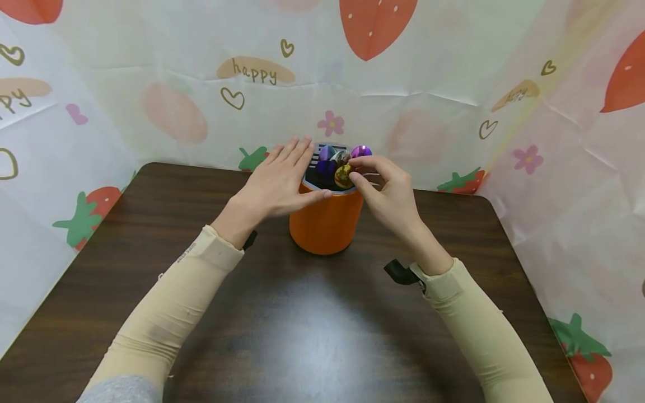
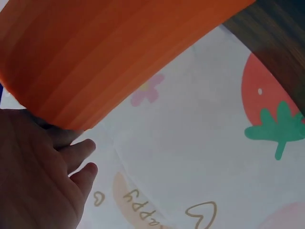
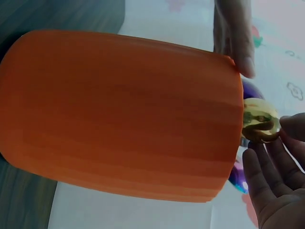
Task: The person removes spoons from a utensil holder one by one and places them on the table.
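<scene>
An orange ribbed container (image 1: 326,224) stands upright on the table, its dark top partly striped in black and white. Several shiny balls sit on that top: a gold ball (image 1: 344,176), a dark blue-purple ball (image 1: 325,169), a bright purple ball (image 1: 361,151) and others behind. My left hand (image 1: 279,182) rests along the container's left rim with straight fingers, the thumb reaching across the front edge. With thumb and fingertips my right hand (image 1: 390,198) pinches the gold ball from the right. In the right wrist view, the gold ball (image 3: 260,120) lies at the container's rim.
The dark wooden table (image 1: 242,336) spreads out around the container. A white cloth backdrop (image 1: 312,101) printed with strawberries, hearts and flowers rises behind and on both sides. A black wrist camera mount (image 1: 400,272) juts out from the right wrist.
</scene>
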The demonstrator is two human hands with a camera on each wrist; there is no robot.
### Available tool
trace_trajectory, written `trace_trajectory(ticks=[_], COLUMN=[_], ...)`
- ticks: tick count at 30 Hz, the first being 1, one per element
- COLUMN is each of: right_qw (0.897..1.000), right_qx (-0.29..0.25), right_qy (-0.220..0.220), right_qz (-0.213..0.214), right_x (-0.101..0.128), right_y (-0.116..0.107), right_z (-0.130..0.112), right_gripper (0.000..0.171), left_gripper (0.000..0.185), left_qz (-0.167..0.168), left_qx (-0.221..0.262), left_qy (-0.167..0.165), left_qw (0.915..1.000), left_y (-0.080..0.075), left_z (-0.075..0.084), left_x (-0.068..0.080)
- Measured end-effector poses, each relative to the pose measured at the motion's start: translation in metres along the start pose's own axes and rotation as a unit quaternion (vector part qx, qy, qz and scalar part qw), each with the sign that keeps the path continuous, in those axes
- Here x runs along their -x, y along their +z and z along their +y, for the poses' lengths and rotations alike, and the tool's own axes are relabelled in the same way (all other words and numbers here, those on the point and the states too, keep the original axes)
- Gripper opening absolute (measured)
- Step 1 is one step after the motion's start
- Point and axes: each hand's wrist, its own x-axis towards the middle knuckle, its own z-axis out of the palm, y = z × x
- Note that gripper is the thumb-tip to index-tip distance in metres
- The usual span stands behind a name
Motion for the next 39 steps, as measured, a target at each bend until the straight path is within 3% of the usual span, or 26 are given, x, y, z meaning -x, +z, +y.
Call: trace_trajectory(ticks=[7, 25, 39], right_qw=[1.000, 0.997, 0.996], right_qx=[0.009, -0.043, -0.059], right_qy=[0.001, 0.060, 0.058], right_qz=[0.002, -0.027, -0.018], right_x=[-0.003, -0.011, -0.014], right_y=[0.002, -0.003, -0.010], right_z=[0.001, 0.002, -0.010], right_gripper=[0.019, 0.014, 0.017], left_gripper=[0.107, 0.105, 0.105], left_qz=[0.003, 0.023, 0.021], left_qx=[0.012, 0.010, 0.008], left_qy=[0.012, 0.030, 0.027], left_qw=[0.9998, 0.9992, 0.9994], left_y=[0.007, 0.010, 0.010], left_z=[-0.002, -0.003, -0.003], left_x=[-0.003, -0.005, -0.004])
